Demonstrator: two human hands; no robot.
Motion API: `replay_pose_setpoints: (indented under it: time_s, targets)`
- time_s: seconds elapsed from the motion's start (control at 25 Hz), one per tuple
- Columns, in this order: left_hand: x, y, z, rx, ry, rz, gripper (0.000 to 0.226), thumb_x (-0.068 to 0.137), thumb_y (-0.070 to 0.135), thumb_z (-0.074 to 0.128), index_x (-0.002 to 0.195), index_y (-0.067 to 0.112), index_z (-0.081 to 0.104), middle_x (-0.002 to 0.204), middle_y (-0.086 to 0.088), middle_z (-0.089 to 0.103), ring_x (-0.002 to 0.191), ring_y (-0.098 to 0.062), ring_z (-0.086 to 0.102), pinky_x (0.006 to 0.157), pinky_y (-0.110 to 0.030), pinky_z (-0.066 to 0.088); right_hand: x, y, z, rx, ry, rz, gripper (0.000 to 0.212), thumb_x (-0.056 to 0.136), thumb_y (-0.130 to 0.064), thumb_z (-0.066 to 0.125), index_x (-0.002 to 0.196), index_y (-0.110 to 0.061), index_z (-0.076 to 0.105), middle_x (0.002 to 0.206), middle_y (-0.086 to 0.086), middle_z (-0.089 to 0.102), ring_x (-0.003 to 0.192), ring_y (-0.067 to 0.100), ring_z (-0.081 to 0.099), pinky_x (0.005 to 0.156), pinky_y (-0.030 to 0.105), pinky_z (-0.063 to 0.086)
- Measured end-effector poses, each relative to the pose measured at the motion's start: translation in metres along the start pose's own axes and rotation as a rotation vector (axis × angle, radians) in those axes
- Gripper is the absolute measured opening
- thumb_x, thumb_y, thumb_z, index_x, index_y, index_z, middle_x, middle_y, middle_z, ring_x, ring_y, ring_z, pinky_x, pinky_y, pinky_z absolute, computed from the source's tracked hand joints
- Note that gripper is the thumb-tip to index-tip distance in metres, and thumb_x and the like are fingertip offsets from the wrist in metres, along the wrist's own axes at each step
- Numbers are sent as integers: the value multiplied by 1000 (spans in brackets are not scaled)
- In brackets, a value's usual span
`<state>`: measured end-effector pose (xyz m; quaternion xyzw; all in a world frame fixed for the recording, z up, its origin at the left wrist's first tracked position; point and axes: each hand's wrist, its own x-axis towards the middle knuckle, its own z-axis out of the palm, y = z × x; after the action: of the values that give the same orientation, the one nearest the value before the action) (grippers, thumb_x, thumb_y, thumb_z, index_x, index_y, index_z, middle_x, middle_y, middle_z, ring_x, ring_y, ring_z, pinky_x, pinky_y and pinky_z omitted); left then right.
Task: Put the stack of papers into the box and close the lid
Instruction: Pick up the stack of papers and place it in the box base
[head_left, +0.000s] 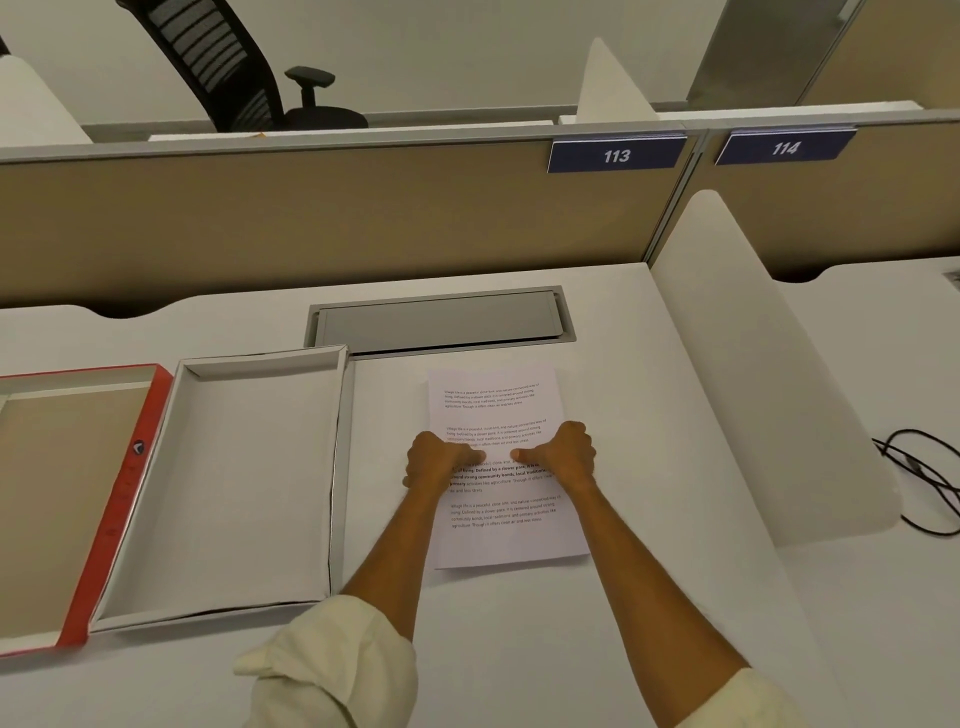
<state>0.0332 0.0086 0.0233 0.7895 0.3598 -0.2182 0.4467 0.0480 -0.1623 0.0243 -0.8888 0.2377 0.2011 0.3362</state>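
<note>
The white printed stack of papers (501, 467), lying on the desk right of the open white cardboard box (234, 478), is being gripped at both side edges by the left hand (434, 460) and right hand (563, 454); it should be lifted level, kept squared.

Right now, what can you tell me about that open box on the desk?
The box is a shallow rectangular tray, seemingly of white cardboard, with low folded walls and nothing inside. It lies flat on the white desk, left of the stack of papers. Its lid, red outside and tan inside, lies open-side up against its left wall. Neither hand touches it: the left hand and right hand both rest on the papers.
</note>
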Motion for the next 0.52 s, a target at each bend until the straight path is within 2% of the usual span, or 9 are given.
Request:
replay_pose_setpoints:
  time_s: [0.08,0.2,0.32,0.4,0.52]
  targets:
    - [-2,-3,2,-32,24,29,61,66,27,88,116,5,61,120,-16,68,105,-33,68,91,-42,57,1,-2,0,3,-7,31,91,56,-46,90,125,-2,50,129,16,57,121,34,55,99,46,49]
    - [-9,-5,6,-26,67,84,58,66,28,87,113,4,63,115,-15,70,98,-30,70,78,-36,60,1,-7,5,17,22,101,97,57,-47,89,130,-2,42,133,17,52,125,36,51,104,48,44]
    - [-16,-4,10,-49,100,87,68,66,27,87,118,2,51,116,-14,67,98,-30,69,69,-33,56,-5,-11,14,-4,85,115,97,58,-42,89,128,-1,35,131,19,52,123,35,53,100,45,44]
    - [-17,-3,11,-62,115,86,70,66,25,87,118,2,47,117,-15,66,100,-31,69,68,-33,54,-7,-12,17,-7,110,87,94,59,-42,89,126,-2,35,128,18,55,119,35,56,98,44,47]
    - [-16,-3,11,-75,105,99,59,69,24,86,114,3,55,117,-15,68,99,-32,70,75,-38,59,-10,-11,15,-26,138,48,90,60,-43,88,124,-2,40,126,17,57,117,34,58,95,42,49]
